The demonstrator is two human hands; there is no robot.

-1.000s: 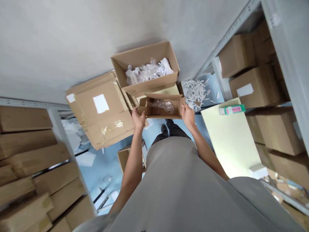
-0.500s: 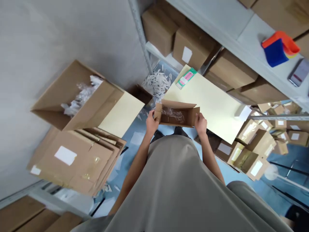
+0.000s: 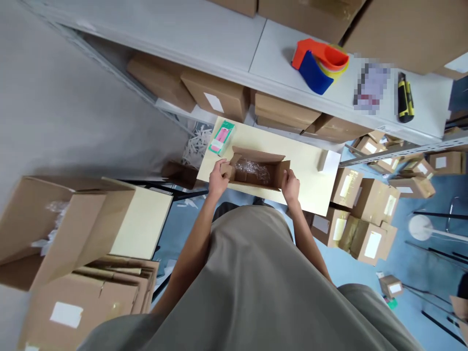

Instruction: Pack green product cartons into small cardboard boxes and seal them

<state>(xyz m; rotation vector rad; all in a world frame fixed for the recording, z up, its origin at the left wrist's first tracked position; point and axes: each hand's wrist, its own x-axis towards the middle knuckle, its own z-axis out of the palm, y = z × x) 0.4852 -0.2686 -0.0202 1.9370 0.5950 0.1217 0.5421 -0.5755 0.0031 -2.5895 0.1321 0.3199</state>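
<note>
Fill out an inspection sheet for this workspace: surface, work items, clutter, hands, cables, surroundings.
Surface: pale table, bearing a green-and-pink packet and a white box.
Work items: open carton with see-through plastic wrap inside.
Clutter: paper strips heaped beside the table; flattened boxes stacked at lower left.
Hands: left hand and right hand each grip one end of the carton.
Cables: nothing clearly seen.
Surroundings: shelf carrying a tape dispenser and a cutter knife; labelled boxes to the right.
</note>
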